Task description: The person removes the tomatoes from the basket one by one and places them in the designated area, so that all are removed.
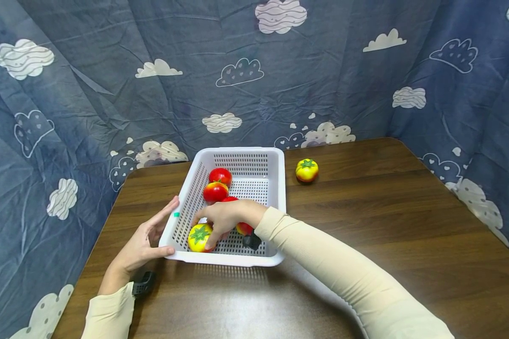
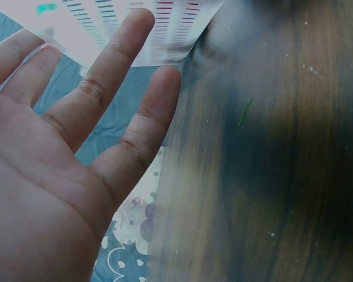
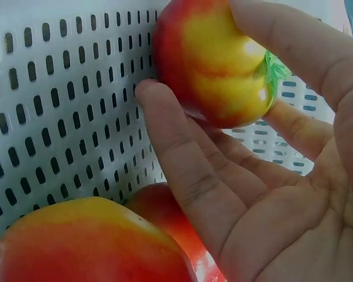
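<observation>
My right hand [image 1: 226, 217] reaches into a white perforated plastic basket [image 1: 225, 259] and holds a yellow-and-red tomato [image 1: 198, 236] with a green star-shaped top at the near left corner. In the right wrist view, thumb and fingers lie around this tomato [image 3: 215, 67], beside the slotted wall. My left hand [image 1: 137, 247] touches the basket's left side and near left corner, its fingers long and spread. From the left wrist the palm [image 2: 41, 194] looks bare. Red tomatoes [image 1: 216, 192] lie along the basket's left and middle, some partly hidden by the right hand.
Another yellow tomato [image 1: 307, 170] stands on the wooden table [image 1: 365, 202], right of the basket's far corner. A black wrist device [image 1: 251, 241] shows at the right wrist, another [image 1: 144, 284] at the left. Behind hangs a blue cloud-patterned curtain [image 1: 186, 108].
</observation>
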`<state>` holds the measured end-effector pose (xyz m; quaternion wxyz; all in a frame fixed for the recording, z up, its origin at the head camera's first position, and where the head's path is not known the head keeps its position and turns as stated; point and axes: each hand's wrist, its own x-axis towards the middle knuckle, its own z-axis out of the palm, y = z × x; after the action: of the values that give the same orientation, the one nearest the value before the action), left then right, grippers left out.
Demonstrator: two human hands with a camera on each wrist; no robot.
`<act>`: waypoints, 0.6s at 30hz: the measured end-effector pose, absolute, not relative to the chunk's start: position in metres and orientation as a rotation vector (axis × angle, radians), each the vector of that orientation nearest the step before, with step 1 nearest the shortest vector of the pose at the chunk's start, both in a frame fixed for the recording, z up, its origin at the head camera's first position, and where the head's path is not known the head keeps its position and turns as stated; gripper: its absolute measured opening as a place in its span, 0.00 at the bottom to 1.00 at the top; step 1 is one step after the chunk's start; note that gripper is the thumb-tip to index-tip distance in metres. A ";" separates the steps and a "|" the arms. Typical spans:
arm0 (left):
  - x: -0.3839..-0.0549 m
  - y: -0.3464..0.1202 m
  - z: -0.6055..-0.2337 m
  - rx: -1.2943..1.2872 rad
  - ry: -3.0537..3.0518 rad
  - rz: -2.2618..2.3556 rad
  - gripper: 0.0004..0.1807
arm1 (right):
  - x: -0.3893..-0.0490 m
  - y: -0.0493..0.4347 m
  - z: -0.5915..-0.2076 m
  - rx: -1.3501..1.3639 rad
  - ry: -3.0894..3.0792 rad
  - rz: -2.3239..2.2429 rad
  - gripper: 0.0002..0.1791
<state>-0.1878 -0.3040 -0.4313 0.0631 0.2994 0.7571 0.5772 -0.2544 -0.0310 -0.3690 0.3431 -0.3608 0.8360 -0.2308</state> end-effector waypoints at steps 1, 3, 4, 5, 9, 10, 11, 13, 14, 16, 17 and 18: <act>-0.188 -0.304 -0.431 0.907 2.290 1.743 0.59 | -0.254 -0.031 -0.369 -0.949 2.176 -0.598 0.36; -0.188 -0.304 -0.432 0.908 2.293 1.740 0.59 | -0.253 -0.032 -0.369 -0.968 2.189 -0.586 0.35; -0.188 -0.304 -0.431 0.906 2.294 1.739 0.59 | -0.253 -0.032 -0.369 -0.978 2.197 -0.574 0.35; -0.188 -0.304 -0.431 0.905 2.296 1.737 0.59 | -0.253 -0.032 -0.369 -0.984 2.202 -0.568 0.35; -0.188 -0.304 -0.431 0.900 2.289 1.740 0.58 | -0.253 -0.032 -0.367 -1.002 2.233 -0.523 0.35; -0.188 -0.303 -0.431 0.901 2.284 1.742 0.58 | -0.253 -0.032 -0.366 -1.008 2.237 -0.516 0.35; -0.188 -0.303 -0.431 0.903 2.280 1.744 0.58 | -0.254 -0.032 -0.366 -1.013 2.242 -0.509 0.35; -0.188 -0.303 -0.431 0.907 2.272 1.749 0.58 | -0.254 -0.031 -0.365 -1.018 2.244 -0.508 0.36; -0.189 -0.304 -0.432 0.910 2.273 1.749 0.58 | -0.255 -0.030 -0.364 -1.023 2.246 -0.507 0.36; -0.189 -0.304 -0.432 0.912 2.278 1.749 0.58 | -0.255 -0.028 -0.363 -1.031 2.252 -0.505 0.36; -0.189 -0.304 -0.433 0.916 2.285 1.746 0.58 | -0.255 -0.027 -0.363 -1.036 2.256 -0.501 0.36; -0.189 -0.305 -0.433 0.914 2.288 1.746 0.58 | -0.255 -0.025 -0.362 -1.039 2.255 -0.503 0.36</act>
<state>-0.1890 -0.3047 -0.4328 0.0609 0.3020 0.7564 0.5770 -0.2554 -0.0252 -0.3618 0.2994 -0.3914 0.8493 -0.1895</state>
